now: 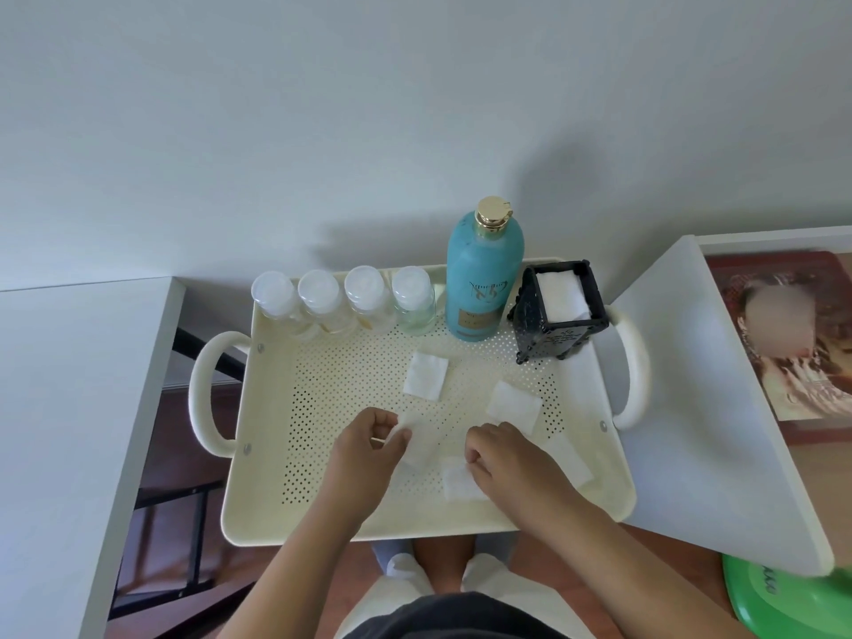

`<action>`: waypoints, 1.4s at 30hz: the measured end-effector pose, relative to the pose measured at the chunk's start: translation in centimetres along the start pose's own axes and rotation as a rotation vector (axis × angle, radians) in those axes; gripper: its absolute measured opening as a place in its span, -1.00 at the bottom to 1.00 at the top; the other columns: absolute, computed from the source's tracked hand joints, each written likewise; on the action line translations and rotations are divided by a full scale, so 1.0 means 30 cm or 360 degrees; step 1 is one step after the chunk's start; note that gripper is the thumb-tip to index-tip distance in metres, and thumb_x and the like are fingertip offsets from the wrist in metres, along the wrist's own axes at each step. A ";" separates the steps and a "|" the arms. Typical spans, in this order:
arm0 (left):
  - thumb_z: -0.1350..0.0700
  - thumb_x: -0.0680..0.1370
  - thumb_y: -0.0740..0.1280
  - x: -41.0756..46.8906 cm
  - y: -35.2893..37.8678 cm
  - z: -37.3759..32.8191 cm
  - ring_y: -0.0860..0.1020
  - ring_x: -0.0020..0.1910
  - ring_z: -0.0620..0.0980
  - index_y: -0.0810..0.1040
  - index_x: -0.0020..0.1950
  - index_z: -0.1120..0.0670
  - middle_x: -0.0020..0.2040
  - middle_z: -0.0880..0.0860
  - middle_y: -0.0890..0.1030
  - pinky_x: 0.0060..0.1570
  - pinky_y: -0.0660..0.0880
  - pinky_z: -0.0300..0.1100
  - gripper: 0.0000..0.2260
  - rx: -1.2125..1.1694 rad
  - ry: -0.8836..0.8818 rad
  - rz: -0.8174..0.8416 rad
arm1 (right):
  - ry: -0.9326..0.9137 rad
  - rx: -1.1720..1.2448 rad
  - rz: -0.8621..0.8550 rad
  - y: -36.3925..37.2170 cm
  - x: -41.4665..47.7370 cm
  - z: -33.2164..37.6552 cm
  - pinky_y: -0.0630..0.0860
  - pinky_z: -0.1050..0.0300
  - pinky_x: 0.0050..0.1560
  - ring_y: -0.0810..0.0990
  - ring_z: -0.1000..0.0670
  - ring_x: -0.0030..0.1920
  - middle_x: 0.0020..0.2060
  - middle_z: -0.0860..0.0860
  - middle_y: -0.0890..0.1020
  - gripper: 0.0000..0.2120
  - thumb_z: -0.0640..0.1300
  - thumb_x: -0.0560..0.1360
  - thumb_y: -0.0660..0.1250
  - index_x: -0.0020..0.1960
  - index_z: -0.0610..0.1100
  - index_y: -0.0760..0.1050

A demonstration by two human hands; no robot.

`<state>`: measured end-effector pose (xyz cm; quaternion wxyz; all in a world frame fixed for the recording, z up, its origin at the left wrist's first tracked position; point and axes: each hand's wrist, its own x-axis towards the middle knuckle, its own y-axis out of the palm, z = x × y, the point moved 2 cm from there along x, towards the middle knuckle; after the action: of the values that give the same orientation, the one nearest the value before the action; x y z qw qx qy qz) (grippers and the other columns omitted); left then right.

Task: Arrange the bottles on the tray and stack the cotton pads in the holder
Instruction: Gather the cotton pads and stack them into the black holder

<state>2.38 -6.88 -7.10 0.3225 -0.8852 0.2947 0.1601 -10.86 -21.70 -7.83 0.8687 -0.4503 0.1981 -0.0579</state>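
Cream and full of little holes, the tray (276, 408) sits in front of the person, with a round handle on each side. Along its far edge stand four small clear bottles (343, 302) in a row, side by side. Next to them is a tall blue bottle (482, 279) with a gold cap. Just beside that, in the far right corner, stands the black holder (560, 311). White pads already sit inside it.

More cotton pads lie loose on the tray floor. One pad (426, 375) lies near the middle, well away from both hands. Another pad (513, 404) lies more to the right, just past the right hand.

The left hand (364, 447) is curled, and its thumb and fingers pinch a white pad (410, 438) by one edge. That pad sticks out to the right of the hand, toward the other hand.

The right hand (502, 458) is curled too, with its fingertips pressed down on a pad (458, 481) that lies flat on the tray. That pad peeks out on the left side of the hand, close to the near edge of the tray. One more pad (569, 458) lies on the other side of that hand, partly hidden under the wrist.

A white table (691, 385) touches the tray on the right.
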 end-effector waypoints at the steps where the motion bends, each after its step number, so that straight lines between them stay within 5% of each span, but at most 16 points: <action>1: 0.03 0.51 0.41 0.000 -0.002 0.000 0.59 -0.19 -0.02 0.53 -0.07 -0.10 -0.15 -0.05 0.64 -0.26 0.47 -0.22 -0.92 -0.0027 0.0005 -0.0005 | 0.0038 0.0080 -0.0021 -0.007 -0.002 -0.003 0.47 0.05 -0.24 0.41 0.05 -0.13 -0.21 0.06 0.48 -0.93 -0.15 0.53 0.18 -0.14 -0.04 0.33; 5: 0.04 0.51 0.42 0.012 -0.018 -0.023 0.58 -0.23 -0.09 0.52 -0.08 -0.13 -0.17 -0.08 0.64 -0.28 0.47 -0.23 -0.90 -0.0129 0.0063 -0.0040 | 0.0207 0.0529 -0.0167 -0.063 -0.009 -0.020 0.42 0.33 -0.26 0.48 0.21 -0.20 -0.18 0.14 0.52 -0.91 -0.07 0.54 0.25 0.03 0.07 0.43; 8: 0.06 0.51 0.42 0.029 -0.028 -0.056 0.60 -0.19 -0.01 0.53 -0.09 -0.11 -0.16 -0.06 0.65 -0.18 0.56 -0.06 -0.91 -0.0176 0.0105 -0.0030 | 0.0307 0.0813 -0.0277 -0.115 0.000 -0.024 0.38 0.46 -0.16 0.50 0.26 -0.15 -0.12 0.17 0.54 -0.79 -0.13 0.53 0.28 0.15 0.05 0.52; 13: 0.05 0.52 0.41 0.040 -0.032 -0.100 0.61 -0.17 0.07 0.55 -0.09 -0.09 -0.17 -0.04 0.66 -0.10 0.57 0.03 -0.95 -0.0165 0.0123 -0.0014 | 0.0533 0.1082 -0.0292 -0.146 -0.010 -0.033 0.40 0.41 -0.28 0.58 0.18 -0.28 -0.20 0.11 0.62 -0.87 -0.16 0.52 0.29 -0.12 0.03 0.56; 20: 0.03 0.51 0.41 0.033 -0.019 -0.175 0.63 -0.17 0.06 0.61 -0.11 -0.09 -0.20 -0.05 0.69 -0.10 0.59 0.04 -0.98 -0.0230 0.0215 0.0068 | 0.0707 0.1535 -0.0707 -0.264 -0.038 -0.020 0.53 0.23 -0.25 0.65 0.05 -0.34 -0.25 0.05 0.64 -0.93 -0.12 0.51 0.32 -0.09 0.03 0.55; 27: -0.01 0.52 0.40 0.034 -0.011 -0.303 0.63 -0.25 -0.08 0.60 -0.13 -0.18 -0.20 -0.09 0.70 -0.17 0.59 -0.12 -0.94 -0.0257 0.0426 0.0138 | 0.0481 0.1047 -0.1307 -0.476 -0.003 -0.029 0.42 0.43 -0.28 0.55 0.19 -0.23 -0.26 0.12 0.60 -0.96 -0.10 0.48 0.34 -0.08 0.01 0.52; 30: -0.02 0.52 0.40 0.037 -0.011 -0.346 0.63 -0.23 -0.04 0.60 -0.12 -0.17 -0.20 -0.07 0.69 -0.15 0.60 -0.05 -0.95 -0.0244 0.0464 0.0135 | 0.0542 0.0933 -0.1445 -0.517 0.047 -0.057 0.40 0.28 -0.31 0.52 0.14 -0.26 -0.29 0.12 0.58 -0.97 -0.12 0.48 0.34 -0.10 -0.05 0.49; 35: -0.03 0.52 0.40 0.033 -0.007 -0.374 0.60 -0.18 0.12 0.58 -0.13 -0.18 -0.20 -0.01 0.68 -0.18 0.58 0.03 -0.96 -0.0180 0.0500 0.0126 | 0.0624 0.0582 -0.1421 -0.514 0.106 -0.102 0.40 0.04 -0.22 0.45 -0.10 -0.09 -0.24 -0.01 0.57 -0.92 -0.16 0.48 0.33 -0.13 -0.16 0.46; 42: -0.04 0.52 0.39 0.035 0.003 -0.388 0.43 -0.43 -0.13 0.57 -0.16 -0.20 -0.29 0.04 0.61 -0.46 0.39 -0.38 -0.93 -0.0132 0.0525 0.0080 | 0.0334 -0.0039 -0.1340 -0.507 0.092 -0.120 0.42 -0.01 -0.14 0.45 -0.15 -0.05 -0.06 0.02 0.61 -0.94 -0.19 0.47 0.36 -0.06 -0.10 0.56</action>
<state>4.22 -15.11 0.99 0.2287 -0.9044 0.3587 0.0327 -8.58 -34.13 1.77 0.7390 -0.4938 0.0851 -0.4504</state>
